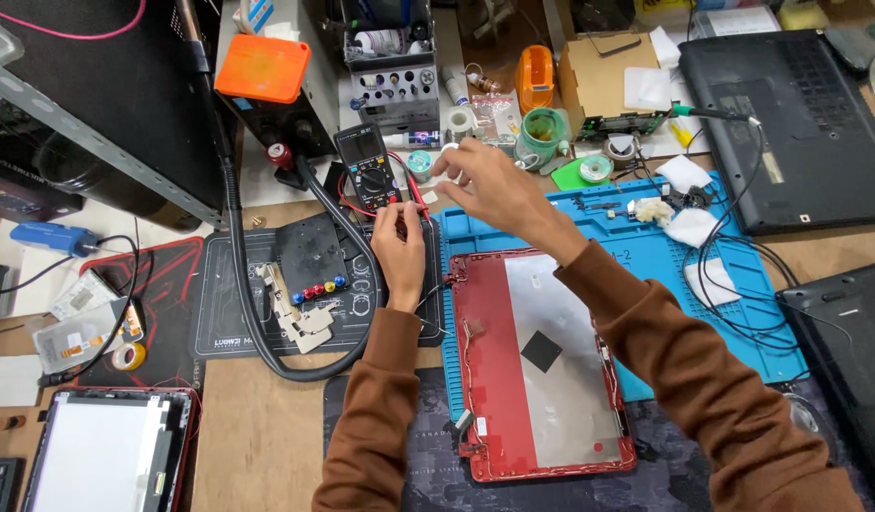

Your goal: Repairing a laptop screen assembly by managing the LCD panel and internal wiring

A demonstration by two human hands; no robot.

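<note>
While the left hand (397,248) pinches what looks like the red probe lead (416,194) just below the black multimeter (367,168), the right hand (489,185) hovers half-open above the top edge of the blue work mat (665,256), fingers loosely curled and, as far as can be seen, gripping nothing. The meter lies flat on the tabletop (257,436), between the black hose (243,275) and the mat, its dial facing up. It is probably light and rigid, its casing smooth enough to slide if nudged — best taken by its long sides, not by the dial or screen. The leads are thin and limp; they would handle better by the stiff probe body than by the wire, which may snag or pull out of its socket. Just below the hands lies the red laptop lid (542,370), inner side up, with fine wires along its left edge — likely fragile, and best lifted by the frame.
</note>
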